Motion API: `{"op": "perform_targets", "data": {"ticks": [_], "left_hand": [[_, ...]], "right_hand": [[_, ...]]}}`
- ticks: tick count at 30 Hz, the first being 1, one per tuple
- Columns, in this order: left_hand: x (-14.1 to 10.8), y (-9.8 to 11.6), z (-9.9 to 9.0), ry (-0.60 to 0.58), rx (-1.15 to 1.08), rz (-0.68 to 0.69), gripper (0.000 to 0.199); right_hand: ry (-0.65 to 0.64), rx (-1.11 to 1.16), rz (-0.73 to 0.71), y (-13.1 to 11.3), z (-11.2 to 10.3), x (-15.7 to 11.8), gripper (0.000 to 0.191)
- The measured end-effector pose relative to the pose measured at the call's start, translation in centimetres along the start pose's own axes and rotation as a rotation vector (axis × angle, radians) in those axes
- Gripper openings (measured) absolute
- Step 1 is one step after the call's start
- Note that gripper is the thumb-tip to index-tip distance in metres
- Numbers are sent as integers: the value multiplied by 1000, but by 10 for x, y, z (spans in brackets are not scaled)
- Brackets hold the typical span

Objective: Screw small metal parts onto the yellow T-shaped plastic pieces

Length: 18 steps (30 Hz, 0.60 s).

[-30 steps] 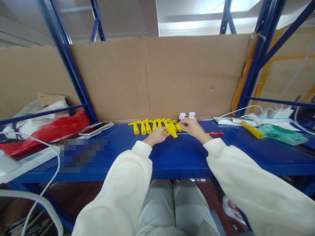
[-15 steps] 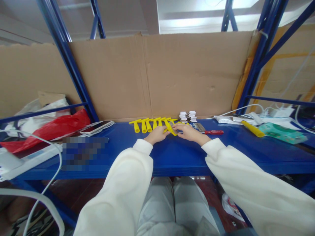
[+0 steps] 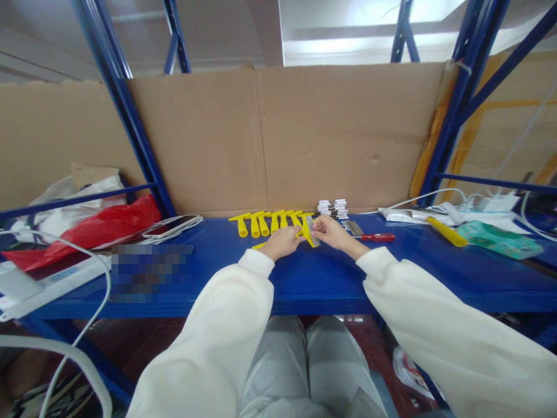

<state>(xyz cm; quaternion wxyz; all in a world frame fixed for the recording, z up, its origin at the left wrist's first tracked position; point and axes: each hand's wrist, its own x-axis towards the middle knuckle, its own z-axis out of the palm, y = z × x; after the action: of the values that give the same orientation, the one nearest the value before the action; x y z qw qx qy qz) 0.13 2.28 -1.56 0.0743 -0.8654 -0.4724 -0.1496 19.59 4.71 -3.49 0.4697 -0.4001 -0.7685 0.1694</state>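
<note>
While the left hand [image 3: 282,241] grips a yellow plastic scraper handle [image 3: 308,234] just above the blue metal shelf [image 3: 331,276], the right hand [image 3: 331,232] pinches a thin grey blade [image 3: 311,227] against its head.

pixelated patch [image 3: 151,273] on shelf, cable [image 3: 65,360] cut off

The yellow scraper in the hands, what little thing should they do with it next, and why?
Probably ease the thin metal blade into the yellow scraper. The left hand grips the scraper, the right hand pinches the blade against its wide end, and they look only partly joined.
</note>
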Motion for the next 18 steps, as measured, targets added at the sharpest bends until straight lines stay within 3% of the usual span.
{"op": "perform_targets", "data": {"ticks": [2,5,9,18], "left_hand": [[-1,3,0,5,10,28,31],[-2,7,-1,11,27,51,31],[-4,10,-3,9,48,69,32],[-5,11,-3,12,80,68,42]], "right_hand": [[33,149,150,0,1,-1,21],[-68,318,279,-1,-2,-3,25],[-220,384,326,0,-10,-6,28],[-270,415,362,-3,-13,-9,32]]}}
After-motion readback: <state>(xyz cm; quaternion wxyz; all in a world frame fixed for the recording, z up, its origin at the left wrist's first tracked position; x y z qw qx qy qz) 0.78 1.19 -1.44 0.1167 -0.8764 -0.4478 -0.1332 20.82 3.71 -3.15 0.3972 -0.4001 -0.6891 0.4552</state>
